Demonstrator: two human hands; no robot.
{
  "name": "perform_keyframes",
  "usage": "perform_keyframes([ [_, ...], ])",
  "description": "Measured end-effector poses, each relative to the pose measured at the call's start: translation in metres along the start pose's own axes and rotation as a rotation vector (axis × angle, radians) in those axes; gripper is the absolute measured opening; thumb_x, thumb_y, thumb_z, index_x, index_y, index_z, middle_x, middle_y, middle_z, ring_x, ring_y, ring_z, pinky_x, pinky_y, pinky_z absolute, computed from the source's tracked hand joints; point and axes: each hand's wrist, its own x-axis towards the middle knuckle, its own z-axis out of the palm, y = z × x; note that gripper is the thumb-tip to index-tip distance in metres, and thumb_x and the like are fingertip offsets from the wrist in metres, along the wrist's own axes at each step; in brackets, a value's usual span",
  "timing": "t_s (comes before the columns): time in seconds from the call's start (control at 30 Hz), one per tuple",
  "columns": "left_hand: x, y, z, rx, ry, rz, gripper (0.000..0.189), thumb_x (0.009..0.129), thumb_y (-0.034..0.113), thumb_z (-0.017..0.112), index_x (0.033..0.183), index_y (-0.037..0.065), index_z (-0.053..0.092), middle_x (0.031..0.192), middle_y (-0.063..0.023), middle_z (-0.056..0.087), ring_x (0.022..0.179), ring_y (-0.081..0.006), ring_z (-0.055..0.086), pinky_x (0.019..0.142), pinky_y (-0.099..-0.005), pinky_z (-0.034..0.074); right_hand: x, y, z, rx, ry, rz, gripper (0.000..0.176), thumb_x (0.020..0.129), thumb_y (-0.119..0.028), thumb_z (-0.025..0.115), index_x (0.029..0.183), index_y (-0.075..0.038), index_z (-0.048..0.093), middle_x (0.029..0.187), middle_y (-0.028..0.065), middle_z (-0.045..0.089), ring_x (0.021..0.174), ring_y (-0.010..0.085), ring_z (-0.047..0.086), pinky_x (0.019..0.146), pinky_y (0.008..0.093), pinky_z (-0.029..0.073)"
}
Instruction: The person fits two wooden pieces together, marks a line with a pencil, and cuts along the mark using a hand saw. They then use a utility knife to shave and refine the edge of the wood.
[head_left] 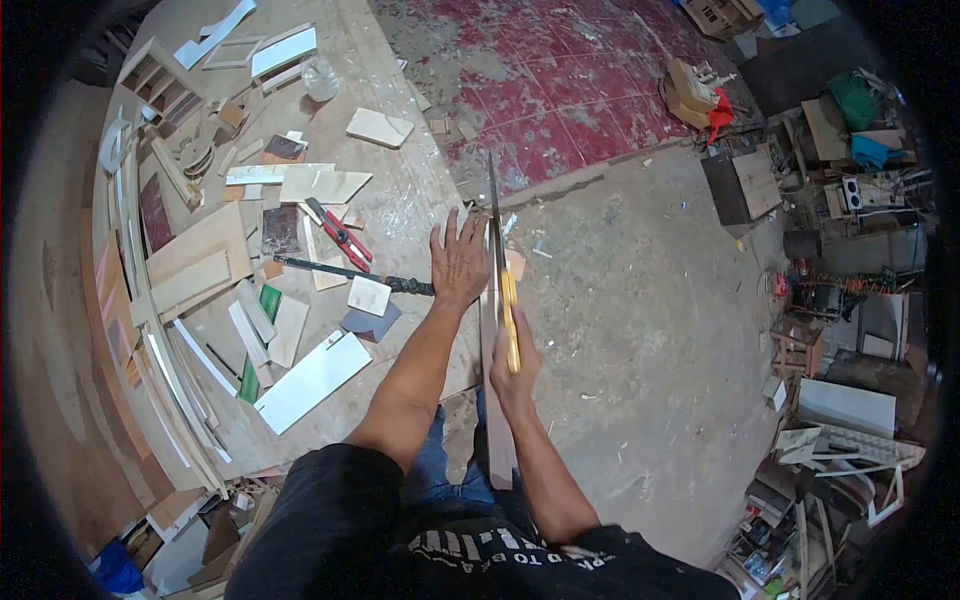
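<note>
My right hand (515,355) is closed around the yellow handle of a handsaw (497,225), whose blade points away from me at the worktable's edge. Under and beside the saw lies a long, narrow wooden board (497,430), running back toward my body. My left hand (461,262) lies flat with its fingers spread, at the table edge against the board's left side; what its palm touches is partly hidden. Close to its wrist ends a dark bar with a black wrapped grip (405,285). A red-handled tool (345,240) and a white block (369,295) lie further left.
The worktable (400,190) carries many wood offcuts, a white board (313,382), a clear container (320,79) and long strips along its left side. On the right is a concrete floor (640,330), with a cardboard box (690,95) and piled scraps and tools beyond.
</note>
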Motion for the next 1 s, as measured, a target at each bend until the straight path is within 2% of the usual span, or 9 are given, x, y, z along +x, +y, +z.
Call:
perform_keyframes([
  [0.1, 0.002, -0.001, -0.004, -0.011, -0.01, -0.01, 0.059, 0.092, 0.018, 0.052, 0.15, 0.013, 0.043, 0.154, -0.0062, 0.045, 0.151, -0.0303, 0.025, 0.12, -0.0539, 0.015, 0.013, 0.005, 0.016, 0.053, 0.062, -0.051, 0.046, 0.099, -0.012, 0.061, 0.143, 0.0, 0.053, 0.115, 0.0225, 0.071, 0.093, 0.0275, 0.072, 0.081, 0.0328, 0.056],
  [0.23, 0.0, 0.0, 0.003, -0.019, 0.014, -0.013, 0.057, 0.095, 0.017, 0.049, 0.151, 0.013, 0.042, 0.154, -0.0054, 0.044, 0.15, -0.033, 0.028, 0.119, -0.0557, 0.017, -0.056, 0.022, -0.016, 0.057, 0.022, 0.001, 0.044, 0.099, -0.009, 0.059, 0.141, 0.002, 0.054, 0.12, 0.0257, 0.069, 0.102, 0.0267, 0.072, 0.087, 0.0332, 0.055],
  [0.5, -0.003, 0.0, 0.0, -0.003, -0.03, -0.016, 0.058, 0.095, 0.021, 0.049, 0.152, 0.014, 0.042, 0.156, -0.0056, 0.044, 0.152, -0.0298, 0.023, 0.12, -0.054, 0.015, -0.027, 0.005, -0.004, -0.017, 0.077, -0.106, 0.042, 0.098, -0.008, 0.06, 0.139, 0.002, 0.057, 0.113, 0.0233, 0.072, 0.085, 0.0255, 0.074, 0.07, 0.0334, 0.056],
  [0.57, -0.003, 0.001, 0.002, -0.005, -0.013, -0.017, 0.056, 0.093, 0.016, 0.05, 0.149, 0.011, 0.043, 0.153, -0.0071, 0.044, 0.151, -0.0318, 0.027, 0.119, -0.0553, 0.017, -0.077, 0.016, -0.028, 0.009, 0.058, -0.093, 0.043, 0.098, -0.009, 0.061, 0.139, 0.001, 0.056, 0.093, 0.0195, 0.073, 0.068, 0.0244, 0.068, 0.061, 0.0357, 0.052],
  [0.67, -0.006, 0.001, 0.005, -0.014, -0.012, -0.013, 0.055, 0.094, 0.018, 0.049, 0.149, 0.012, 0.043, 0.152, -0.0075, 0.045, 0.151, -0.0315, 0.026, 0.119, -0.0552, 0.016, -0.031, 0.018, -0.015, -0.087, 0.14, -0.283, 0.043, 0.098, -0.01, 0.061, 0.14, 0.0, 0.056, 0.093, 0.0196, 0.073, 0.069, 0.0248, 0.068, 0.061, 0.036, 0.052],
  [0.83, -0.002, 0.001, 0.0, 0.001, -0.043, -0.027, 0.059, 0.095, 0.021, 0.048, 0.152, 0.013, 0.041, 0.155, -0.0057, 0.044, 0.151, -0.0312, 0.026, 0.12, -0.0544, 0.015, -0.012, 0.01, 0.004, -0.049, 0.028, -0.118, 0.043, 0.098, -0.009, 0.06, 0.14, 0.001, 0.056, 0.111, 0.0253, 0.071, 0.081, 0.0259, 0.074, 0.068, 0.0361, 0.056],
  [0.9, -0.002, -0.001, 0.001, -0.006, -0.013, -0.014, 0.058, 0.094, 0.021, 0.049, 0.151, 0.013, 0.042, 0.155, -0.0056, 0.044, 0.151, -0.0311, 0.024, 0.12, -0.0544, 0.015, -0.055, 0.012, -0.019, -0.078, 0.144, -0.321, 0.045, 0.098, -0.009, 0.06, 0.142, -0.002, 0.055, 0.085, 0.0227, 0.07, 0.064, 0.0222, 0.067, 0.059, 0.0369, 0.052],
  [0.93, 0.0, -0.001, 0.003, 0.0, 0.017, -0.007, 0.057, 0.095, 0.02, 0.049, 0.151, 0.012, 0.041, 0.154, -0.0067, 0.045, 0.151, -0.0321, 0.025, 0.119, -0.0552, 0.015, -0.048, 0.016, -0.018, -0.081, 0.143, -0.336, 0.045, 0.098, -0.009, 0.06, 0.142, -0.002, 0.055, 0.085, 0.0227, 0.07, 0.064, 0.0222, 0.067, 0.059, 0.0369, 0.052],
  [1.0, -0.004, 0.0, 0.004, 0.003, 0.012, 0.007, 0.057, 0.096, 0.02, 0.048, 0.152, 0.011, 0.04, 0.153, -0.0074, 0.046, 0.151, -0.033, 0.026, 0.119, -0.0561, 0.016, -0.056, 0.015, -0.02, 0.001, 0.091, -0.177, 0.046, 0.097, -0.007, 0.061, 0.142, -0.001, 0.054, 0.08, 0.0211, 0.068, 0.064, 0.0198, 0.065, 0.06, 0.0355, 0.051],
])
